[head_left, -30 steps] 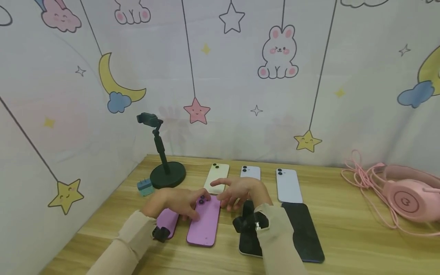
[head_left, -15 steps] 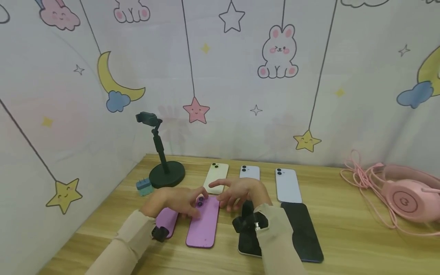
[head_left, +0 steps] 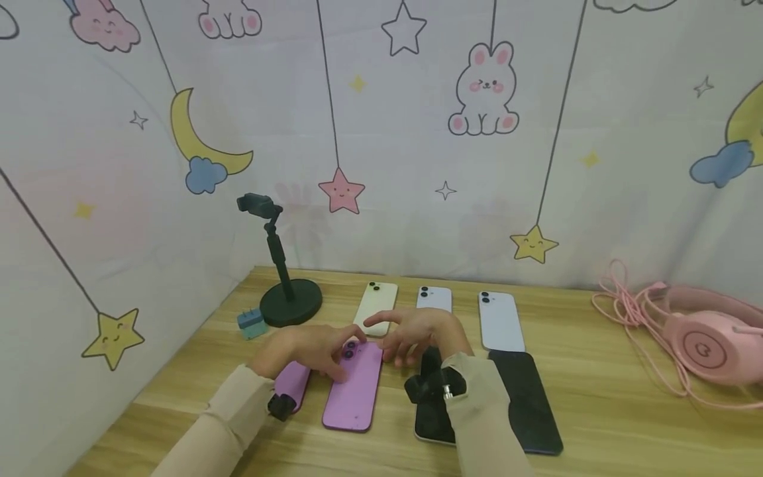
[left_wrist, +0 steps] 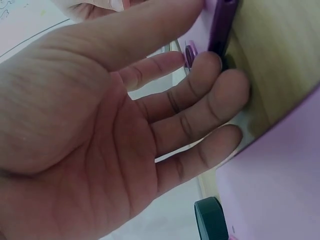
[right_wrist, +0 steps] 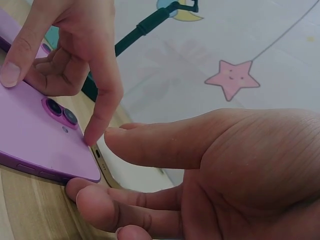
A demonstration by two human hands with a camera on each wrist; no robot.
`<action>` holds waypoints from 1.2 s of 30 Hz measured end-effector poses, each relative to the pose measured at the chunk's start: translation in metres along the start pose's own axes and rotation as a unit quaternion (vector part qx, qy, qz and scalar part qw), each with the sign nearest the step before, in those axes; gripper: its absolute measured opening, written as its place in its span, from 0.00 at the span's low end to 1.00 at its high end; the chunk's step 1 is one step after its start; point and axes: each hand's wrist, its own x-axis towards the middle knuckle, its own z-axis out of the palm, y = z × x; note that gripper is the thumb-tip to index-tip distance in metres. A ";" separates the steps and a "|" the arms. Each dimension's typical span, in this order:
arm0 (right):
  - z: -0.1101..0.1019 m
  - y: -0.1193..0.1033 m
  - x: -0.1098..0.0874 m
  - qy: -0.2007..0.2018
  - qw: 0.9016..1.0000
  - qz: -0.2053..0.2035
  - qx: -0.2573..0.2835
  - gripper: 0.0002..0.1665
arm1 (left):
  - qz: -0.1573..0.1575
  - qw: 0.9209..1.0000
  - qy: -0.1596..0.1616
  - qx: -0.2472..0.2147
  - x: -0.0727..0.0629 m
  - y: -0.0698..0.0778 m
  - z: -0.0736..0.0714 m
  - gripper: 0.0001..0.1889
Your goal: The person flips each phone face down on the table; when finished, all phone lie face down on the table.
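left hand point(head_left: 311, 348): grip spread, thumb on the back of the purple phone point(head_left: 353, 401), index finger at its top edge. right hand point(head_left: 417, 330): grip spread, fingers loosely bent at the phone's upper right corner. the phone lies back-up on the tabletop point(head_left: 608, 427), just beside the cream phone point(head_left: 375, 308).

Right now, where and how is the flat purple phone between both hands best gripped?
Probably by the long edges of the flat purple phone, below its raised cameras, left hand coming from the left, right hand from the right. It lies camera side up on the wood-grain table; its back offers little to pinch, while both edges show.
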 end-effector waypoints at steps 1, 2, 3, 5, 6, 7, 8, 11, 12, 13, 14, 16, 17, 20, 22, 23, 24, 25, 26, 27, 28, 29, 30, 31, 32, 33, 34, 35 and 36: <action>0.000 0.000 0.000 0.000 1.000 -0.001 0.000 0.33 | -0.001 1.000 0.000 0.002 0.000 0.001 0.000 0.33; 0.000 0.000 -0.001 0.001 1.000 -0.001 0.001 0.33 | -0.002 1.000 0.002 0.005 0.000 0.001 0.000 0.33; 0.000 0.001 -0.001 0.001 1.000 -0.001 0.001 0.32 | -0.003 1.000 0.003 0.007 -0.001 0.002 0.000 0.33; -0.001 0.001 -0.002 0.001 1.000 -0.003 0.000 0.32 | -0.004 1.000 0.005 0.015 -0.001 0.004 0.001 0.33; -0.001 0.002 -0.003 0.001 1.000 -0.003 -0.002 0.32 | -0.004 1.000 0.006 0.020 -0.001 0.006 0.002 0.33; -0.001 0.003 -0.004 0.001 1.000 -0.003 -0.003 0.32 | -0.004 1.000 0.007 0.026 0.000 0.007 0.002 0.33; -0.001 0.003 -0.004 0.002 1.000 -0.002 -0.005 0.32 | -0.001 0.999 0.008 0.035 0.001 0.010 0.003 0.33; -0.001 0.005 -0.007 0.008 1.000 0.001 -0.013 0.33 | 0.015 0.998 0.009 0.059 0.004 0.018 0.004 0.33; -0.001 0.005 -0.008 0.010 1.000 0.001 -0.015 0.33 | 0.019 0.998 0.008 0.063 0.005 0.020 0.004 0.34; -0.001 0.005 -0.009 0.011 1.000 0.000 -0.016 0.33 | 0.021 0.998 0.007 0.066 0.006 0.022 0.004 0.34; -0.002 0.006 -0.009 0.010 1.000 -0.001 -0.015 0.33 | 0.023 0.997 0.004 0.067 0.007 0.024 0.003 0.34; -0.002 0.006 -0.011 0.004 1.000 -0.009 -0.017 0.32 | 0.021 0.998 -0.003 0.062 0.007 0.026 0.003 0.35; -0.003 0.007 -0.011 0.002 1.000 -0.013 -0.017 0.32 | 0.019 0.998 -0.006 0.059 0.007 0.026 0.002 0.35; -0.005 0.008 -0.014 0.001 0.999 -0.028 -0.023 0.32 | 0.021 0.998 -0.006 0.052 0.007 0.026 0.001 0.34; -0.007 0.008 -0.017 0.009 0.999 -0.036 -0.033 0.31 | 0.026 0.998 -0.003 0.049 0.007 0.025 0.001 0.34; -0.008 0.008 -0.018 0.013 0.999 -0.038 -0.037 0.30 | 0.030 0.998 0.000 0.047 0.007 0.024 0.001 0.34; -0.008 0.008 -0.019 0.017 0.998 -0.039 -0.040 0.30 | 0.033 0.998 0.001 0.046 0.007 0.024 0.000 0.33; -0.009 0.008 -0.020 0.021 0.998 -0.038 -0.042 0.29 | 0.036 0.998 0.001 0.045 0.007 0.025 0.001 0.33; -0.009 0.008 -0.021 0.024 0.998 -0.038 -0.045 0.29 | 0.038 0.998 0.002 0.044 0.007 0.025 0.000 0.33; -0.009 0.008 -0.022 0.026 0.998 -0.037 -0.050 0.28 | 0.039 0.998 0.002 0.041 0.008 0.025 0.000 0.33; -0.009 0.008 -0.023 0.027 0.997 -0.036 -0.055 0.28 | 0.040 0.998 0.002 0.040 0.009 0.026 0.000 0.34; -0.009 0.008 -0.023 0.028 0.997 -0.035 -0.061 0.28 | 0.038 0.999 0.001 0.039 0.009 0.027 0.000 0.34; -0.009 0.008 -0.024 0.029 0.997 -0.035 -0.067 0.28 | 0.035 0.999 0.000 0.037 0.010 0.027 0.000 0.34; -0.010 0.009 -0.025 0.030 0.996 -0.035 -0.075 0.28 | 0.034 0.999 -0.001 0.033 0.010 0.028 0.000 0.35; -0.010 0.009 -0.026 0.031 0.995 -0.034 -0.084 0.28 | 0.032 0.999 -0.002 0.030 0.011 0.029 0.000 0.35; -0.011 0.010 -0.027 0.033 0.995 -0.033 -0.090 0.28 | 0.033 0.999 -0.003 0.029 0.012 0.030 -0.001 0.35; -0.012 0.011 -0.028 0.035 0.995 -0.031 -0.093 0.28 | 0.038 0.999 -0.005 0.029 0.013 0.031 -0.001 0.35; -0.012 0.011 -0.029 0.037 0.994 -0.028 -0.097 0.27 | 0.044 0.999 -0.005 0.029 0.013 0.032 -0.001 0.35; -0.014 0.012 -0.031 0.038 0.994 -0.025 -0.100 0.27 | 0.051 0.998 -0.007 0.030 0.014 0.033 -0.001 0.35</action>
